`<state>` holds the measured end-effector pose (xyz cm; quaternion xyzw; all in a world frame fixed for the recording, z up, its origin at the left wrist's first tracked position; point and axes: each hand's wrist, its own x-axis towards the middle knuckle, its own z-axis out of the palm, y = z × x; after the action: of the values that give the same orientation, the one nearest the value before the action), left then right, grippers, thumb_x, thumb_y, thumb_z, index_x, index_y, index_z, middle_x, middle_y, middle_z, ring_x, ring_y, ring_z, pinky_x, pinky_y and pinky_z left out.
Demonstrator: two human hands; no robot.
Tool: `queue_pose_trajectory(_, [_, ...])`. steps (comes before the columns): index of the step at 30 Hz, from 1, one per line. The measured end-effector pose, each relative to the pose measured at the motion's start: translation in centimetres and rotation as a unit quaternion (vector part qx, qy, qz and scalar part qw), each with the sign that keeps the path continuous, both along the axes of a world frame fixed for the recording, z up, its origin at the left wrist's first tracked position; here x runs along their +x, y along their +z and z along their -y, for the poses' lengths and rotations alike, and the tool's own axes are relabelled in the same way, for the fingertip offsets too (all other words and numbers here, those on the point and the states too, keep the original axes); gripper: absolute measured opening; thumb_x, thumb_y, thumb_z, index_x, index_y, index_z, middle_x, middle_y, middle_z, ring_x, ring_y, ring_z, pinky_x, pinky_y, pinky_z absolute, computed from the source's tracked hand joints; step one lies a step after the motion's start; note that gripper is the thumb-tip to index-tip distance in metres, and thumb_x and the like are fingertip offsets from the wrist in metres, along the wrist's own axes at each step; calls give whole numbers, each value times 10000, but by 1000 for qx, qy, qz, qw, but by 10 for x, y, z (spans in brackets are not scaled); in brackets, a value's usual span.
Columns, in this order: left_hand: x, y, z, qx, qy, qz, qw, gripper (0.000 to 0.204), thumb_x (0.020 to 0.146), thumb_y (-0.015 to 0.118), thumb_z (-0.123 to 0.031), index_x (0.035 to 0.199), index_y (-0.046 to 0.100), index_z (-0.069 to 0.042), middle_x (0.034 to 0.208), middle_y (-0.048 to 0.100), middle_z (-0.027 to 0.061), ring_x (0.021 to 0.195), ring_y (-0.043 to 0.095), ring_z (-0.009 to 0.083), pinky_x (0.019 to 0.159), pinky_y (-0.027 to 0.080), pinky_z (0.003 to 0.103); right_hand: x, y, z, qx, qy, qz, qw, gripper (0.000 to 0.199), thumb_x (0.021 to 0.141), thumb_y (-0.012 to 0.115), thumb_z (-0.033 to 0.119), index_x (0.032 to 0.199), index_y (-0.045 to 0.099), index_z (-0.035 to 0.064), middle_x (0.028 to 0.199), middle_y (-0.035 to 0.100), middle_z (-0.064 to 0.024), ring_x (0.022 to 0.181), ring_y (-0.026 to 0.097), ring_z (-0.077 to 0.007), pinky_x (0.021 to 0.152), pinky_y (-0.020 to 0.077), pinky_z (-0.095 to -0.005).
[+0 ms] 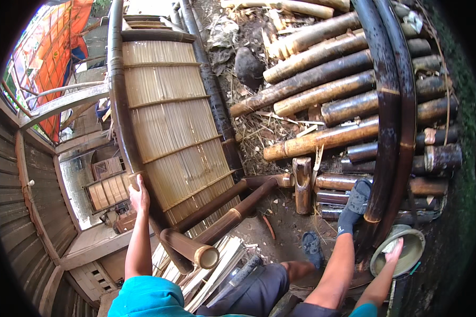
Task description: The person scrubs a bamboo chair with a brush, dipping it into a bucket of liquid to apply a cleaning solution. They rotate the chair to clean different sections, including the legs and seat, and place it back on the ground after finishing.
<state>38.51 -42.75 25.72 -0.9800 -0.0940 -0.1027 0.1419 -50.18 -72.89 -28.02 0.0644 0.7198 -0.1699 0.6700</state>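
A long bench-like bamboo frame (172, 124) with a pale slatted panel stretches away in front of me. My left hand (139, 195) is on its left side pole (122, 113), fingers closed about the dark bamboo. At the lower right, my right hand (394, 250) reaches into a grey-green basin (419, 244). Its fingers are closed on something pale, perhaps a cloth or sponge, too small to make out. The frame's near end has a thick brown bamboo crosspiece (188, 245) with a pale cut end.
Cut bamboo lengths (322, 95) lie in rows at the right. Two long dark bamboo poles (388, 105) cross over them, close to my sandalled foot (358, 198). Split bamboo strips (217, 264) lie beside my legs. A dark stone (248, 67) sits near the frame; a wooden wall (37, 185) stands left.
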Motion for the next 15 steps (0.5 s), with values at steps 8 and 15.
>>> queue_pose_trajectory(8, [43,52,-43,-12,61,-135,989,1204,836,288,-897,1449,388,134,1413,466,380,1373,428,468,1158,314,483,150,270,141,-224,-22,173,959,461,928,510,427,1221,630,92,872,631,-44,660,575,-157,413,459,-322])
queue_pose_trajectory(15, [71,70,-15,-75,90,-343,932,1220,865,303,-862,1450,270,208,1437,422,394,1395,412,440,1162,333,444,475,483,285,-332,190,332,862,419,982,506,330,1325,495,89,1106,654,-116,819,650,-202,563,560,-347])
